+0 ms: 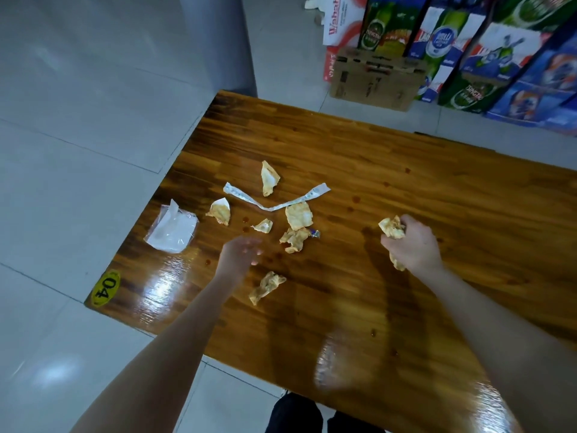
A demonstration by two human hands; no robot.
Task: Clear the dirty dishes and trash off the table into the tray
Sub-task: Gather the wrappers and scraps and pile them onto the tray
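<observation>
Several stained, crumpled napkins lie on the wooden table (390,170): one (269,181) at the far side, one (219,211) to the left, a small one (263,226), a flat one (298,215), a crumpled one (294,240) and a near one (266,286). A long white paper wrapper (274,200) lies bent among them. A clear plastic packet (171,231) sits near the left edge. My left hand (239,256) hovers open and blurred above the table by the napkins. My right hand (409,245) is shut on a wad of stained napkins (392,228). No tray is in view.
A small blue scrap (315,234) lies beside the crumpled napkin. Red sauce drops dot the tabletop. A yellow "04" sticker (105,288) marks the near left corner. A cardboard box (376,78) and stacked drink cartons (487,51) stand on the tiled floor beyond the table.
</observation>
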